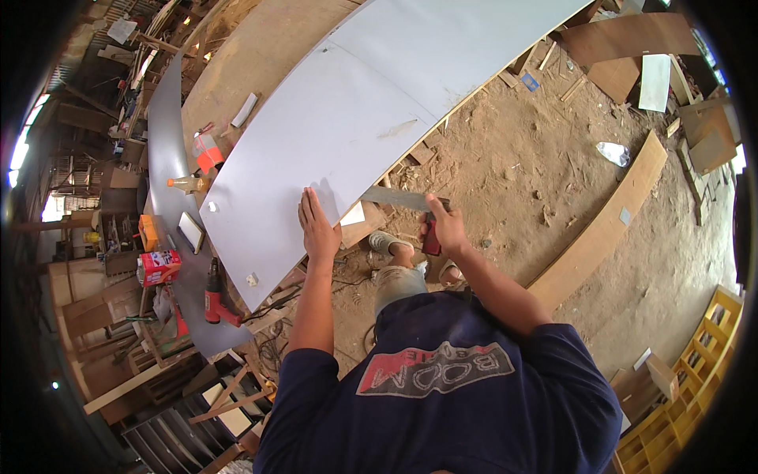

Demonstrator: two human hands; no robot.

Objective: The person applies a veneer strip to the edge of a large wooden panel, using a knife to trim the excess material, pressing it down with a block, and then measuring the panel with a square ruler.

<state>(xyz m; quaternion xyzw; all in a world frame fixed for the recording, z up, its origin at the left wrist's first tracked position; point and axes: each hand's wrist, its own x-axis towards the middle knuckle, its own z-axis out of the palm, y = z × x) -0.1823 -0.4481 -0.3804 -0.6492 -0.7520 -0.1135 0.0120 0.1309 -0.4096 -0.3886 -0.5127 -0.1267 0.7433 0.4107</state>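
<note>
My left hand [317, 227] lies flat, fingers spread, on the near edge of a large grey laminate sheet [347, 118] that rests on a wooden board. My right hand [446, 225] grips the dark red handle of a flat metal file [399, 198]. The file's blade points left and meets the sheet's edge just right of my left hand. A small pale offcut [353, 215] shows under the edge between the two hands.
A red power drill [214, 296], a red box [160, 266], a glue bottle [188, 183] and an orange-red container [208, 152] lie left of the sheet. The dirt floor holds wood scraps, a long plank [604, 225] and yellow shelving [695, 379] at the right.
</note>
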